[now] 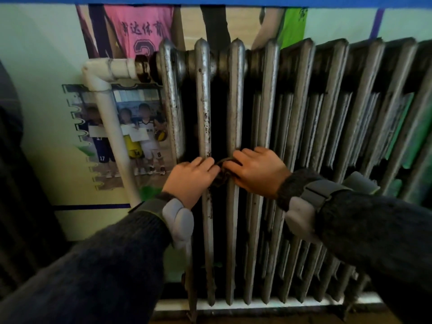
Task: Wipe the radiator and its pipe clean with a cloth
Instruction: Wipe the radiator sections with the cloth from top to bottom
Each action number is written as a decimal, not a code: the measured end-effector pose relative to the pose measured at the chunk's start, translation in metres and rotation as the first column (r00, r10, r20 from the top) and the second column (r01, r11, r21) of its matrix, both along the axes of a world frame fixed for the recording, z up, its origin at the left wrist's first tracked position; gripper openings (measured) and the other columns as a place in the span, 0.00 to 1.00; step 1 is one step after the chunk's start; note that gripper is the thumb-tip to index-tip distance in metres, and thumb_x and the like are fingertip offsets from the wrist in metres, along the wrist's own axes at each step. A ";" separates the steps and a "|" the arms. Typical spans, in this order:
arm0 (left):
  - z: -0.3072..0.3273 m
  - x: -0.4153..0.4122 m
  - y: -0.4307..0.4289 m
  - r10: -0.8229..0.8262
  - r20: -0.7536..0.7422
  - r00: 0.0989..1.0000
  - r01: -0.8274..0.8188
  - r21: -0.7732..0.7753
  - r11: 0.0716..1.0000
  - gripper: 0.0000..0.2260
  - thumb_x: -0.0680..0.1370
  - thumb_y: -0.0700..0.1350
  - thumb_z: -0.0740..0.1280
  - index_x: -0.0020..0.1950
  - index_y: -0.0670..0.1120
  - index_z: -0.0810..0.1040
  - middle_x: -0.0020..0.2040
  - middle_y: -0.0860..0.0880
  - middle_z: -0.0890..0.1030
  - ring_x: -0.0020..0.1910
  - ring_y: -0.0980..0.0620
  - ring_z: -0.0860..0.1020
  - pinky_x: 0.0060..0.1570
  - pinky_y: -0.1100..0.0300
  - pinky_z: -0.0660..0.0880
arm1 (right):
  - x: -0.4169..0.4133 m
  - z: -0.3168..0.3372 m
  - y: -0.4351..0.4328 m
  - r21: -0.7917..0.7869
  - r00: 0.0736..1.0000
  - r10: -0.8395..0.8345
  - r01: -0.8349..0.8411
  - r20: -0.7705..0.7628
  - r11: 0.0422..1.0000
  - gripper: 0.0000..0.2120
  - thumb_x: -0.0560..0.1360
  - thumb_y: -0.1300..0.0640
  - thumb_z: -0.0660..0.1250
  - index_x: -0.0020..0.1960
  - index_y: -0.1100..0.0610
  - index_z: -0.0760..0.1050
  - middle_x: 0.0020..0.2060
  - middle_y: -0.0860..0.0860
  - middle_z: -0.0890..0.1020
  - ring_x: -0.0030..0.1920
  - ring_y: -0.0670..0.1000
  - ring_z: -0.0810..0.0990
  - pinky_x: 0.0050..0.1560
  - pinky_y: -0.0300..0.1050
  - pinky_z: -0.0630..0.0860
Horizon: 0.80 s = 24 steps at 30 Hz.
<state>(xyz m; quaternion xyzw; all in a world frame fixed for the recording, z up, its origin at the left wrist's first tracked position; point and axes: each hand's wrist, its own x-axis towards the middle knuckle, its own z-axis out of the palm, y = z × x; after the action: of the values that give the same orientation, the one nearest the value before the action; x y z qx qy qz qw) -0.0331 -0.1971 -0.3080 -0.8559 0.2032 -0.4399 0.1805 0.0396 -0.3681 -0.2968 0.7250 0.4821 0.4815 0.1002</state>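
Both arms are reaching forward from the bottom corners in dark knitted sleeves, each wrist wearing a grey strap with a pale padded block. The left hand (192,177) is curling its fingers around the second column of the radiator (292,141), and the right hand (257,170) is closing its fingers around the third column beside it. Between them, both hands are pinching a dark cloth (222,170) that is looping around the third column; only a narrow strip of it is showing, the rest lying hidden under the fingers.

The radiator is standing upright against the wall, its grey metal columns showing worn, chipped paint and dark rust spots. A white pipe (109,127) is running down the wall at its left side, bending at the top and joining the radiator through a dark fitting. A poster (131,141) with blurred figures in sports kit is hanging behind the pipe. A pale skirting strip is lying under the radiator's feet.
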 end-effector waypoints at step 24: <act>0.087 0.025 -0.005 0.021 0.186 0.982 0.031 -0.270 0.962 0.14 0.70 0.37 0.57 0.46 0.39 0.81 0.45 0.42 0.80 0.41 0.43 0.73 0.25 0.56 0.75 | 0.003 0.087 0.023 0.366 0.999 0.043 -0.032 -0.023 0.930 0.19 0.67 0.62 0.51 0.43 0.65 0.80 0.42 0.61 0.80 0.37 0.60 0.79 0.29 0.45 0.78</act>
<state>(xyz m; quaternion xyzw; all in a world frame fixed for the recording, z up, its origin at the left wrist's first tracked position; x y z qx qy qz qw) -0.0076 -0.2017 -0.2208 -0.8269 0.1254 -0.5425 0.0787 0.0430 -0.3456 -0.2096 0.7290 0.3993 0.5535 -0.0529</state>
